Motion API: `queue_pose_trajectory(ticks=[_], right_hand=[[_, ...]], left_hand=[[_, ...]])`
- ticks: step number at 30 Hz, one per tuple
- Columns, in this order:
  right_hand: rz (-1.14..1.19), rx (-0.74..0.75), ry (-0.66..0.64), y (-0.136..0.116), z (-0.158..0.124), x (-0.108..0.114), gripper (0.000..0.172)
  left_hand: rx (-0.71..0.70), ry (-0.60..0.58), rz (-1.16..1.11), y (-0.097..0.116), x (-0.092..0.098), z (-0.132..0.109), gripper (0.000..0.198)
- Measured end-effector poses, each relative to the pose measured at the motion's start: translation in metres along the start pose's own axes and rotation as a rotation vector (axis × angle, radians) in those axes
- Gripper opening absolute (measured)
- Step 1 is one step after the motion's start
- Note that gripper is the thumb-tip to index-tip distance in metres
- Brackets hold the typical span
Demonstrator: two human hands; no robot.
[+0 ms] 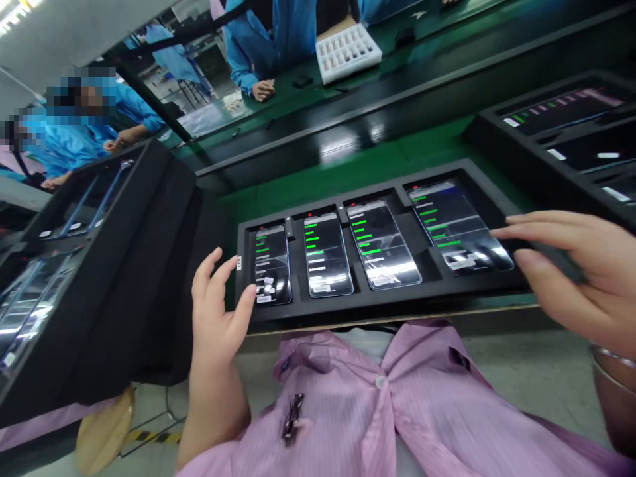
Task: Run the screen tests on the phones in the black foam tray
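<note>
Left hand point(218, 311) is hovering, fingers spread wide, tips just beside the near end of a black foam tray point(377, 307). Right hand point(561, 271) is curving its fingers narrowly around the tray's far end, grip uncertain, just past the rightmost smartphone point(460, 228). Risk: a slipping tray could be tipping phones loose. Four phones point(328, 255) are lying in separate slots between the hands, lit with green bars.
</note>
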State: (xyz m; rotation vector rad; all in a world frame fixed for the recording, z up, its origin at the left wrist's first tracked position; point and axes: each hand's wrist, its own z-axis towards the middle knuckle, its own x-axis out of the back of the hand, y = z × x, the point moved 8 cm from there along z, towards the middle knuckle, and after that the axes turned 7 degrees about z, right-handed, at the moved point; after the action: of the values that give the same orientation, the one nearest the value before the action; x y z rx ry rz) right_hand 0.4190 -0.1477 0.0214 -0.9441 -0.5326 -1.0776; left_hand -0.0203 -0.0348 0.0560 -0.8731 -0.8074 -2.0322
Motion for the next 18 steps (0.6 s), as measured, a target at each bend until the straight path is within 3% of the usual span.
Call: queue_pose_trajectory(ticks=[3, 8, 11, 14, 16, 18], right_hand=[[0.020, 0.142, -0.056, -0.015, -0.004, -0.015, 0.036], [-0.021, 0.260, -0.022, -0.021, -0.007, -0.019, 0.027], [-0.073, 0.252, -0.038, -0.020, -0.009, -0.024, 0.026], [-0.003, 0.136, 0.002, -0.027, -0.005, -0.022, 0.028], [0.102, 0.079, 0.010, -0.041, 0.002, -0.023, 0.030], [0.166, 0.156, -0.080, -0.065, 0.009, -0.036, 0.035]], left_hand=[[0.109, -0.055, -0.003, -0.020, -0.018, -0.014, 0.043], [0.215, -0.154, -0.047, -0.031, -0.047, -0.024, 0.047], [0.230, -0.128, -0.064, -0.032, -0.050, -0.026, 0.047], [0.211, -0.084, -0.079, -0.031, -0.048, -0.026, 0.044], [0.206, -0.059, -0.085, -0.032, -0.047, -0.025, 0.043], [0.209, -0.046, -0.083, -0.032, -0.047, -0.025, 0.042]])
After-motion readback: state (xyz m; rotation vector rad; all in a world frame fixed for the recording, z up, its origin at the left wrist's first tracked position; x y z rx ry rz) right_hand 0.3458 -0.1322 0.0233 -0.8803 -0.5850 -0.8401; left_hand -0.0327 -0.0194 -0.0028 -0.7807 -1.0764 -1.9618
